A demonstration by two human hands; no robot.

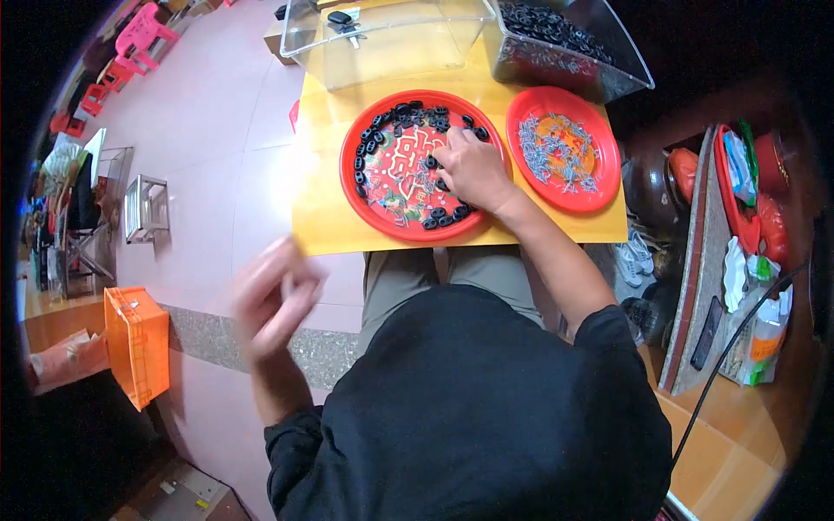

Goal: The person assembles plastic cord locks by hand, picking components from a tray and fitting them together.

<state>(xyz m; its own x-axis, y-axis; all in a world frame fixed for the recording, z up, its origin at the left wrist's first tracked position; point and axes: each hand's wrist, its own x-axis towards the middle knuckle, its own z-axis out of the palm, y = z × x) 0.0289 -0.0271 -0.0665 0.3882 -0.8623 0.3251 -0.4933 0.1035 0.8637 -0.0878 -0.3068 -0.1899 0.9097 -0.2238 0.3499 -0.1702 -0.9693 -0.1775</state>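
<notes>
My right hand [473, 169] reaches over a round red tray [352, 195] with a gold pattern, its fingers bent and closed. Two small black plastic pieces [432, 162] show right at the fingertips; whether one is pinched between them is hidden. More oval black pieces [360, 163] with holes line the tray's rim, mainly on the left, at the top and at the lower right. Small shiny metal bits [423, 180] lie scattered on the tray. Off to the left, away from the table, my left hand [276, 295] is raised and smeared by motion, with its fingers curled.
To the tray's right stands a red plate [610, 178] of small silvery metal pieces [543, 156]. Behind are a clear bin [391, 65] and another clear bin [565, 74] filled with black parts. The yellow tabletop [321, 230] ends just before my lap. An orange crate [139, 347] stands at lower left.
</notes>
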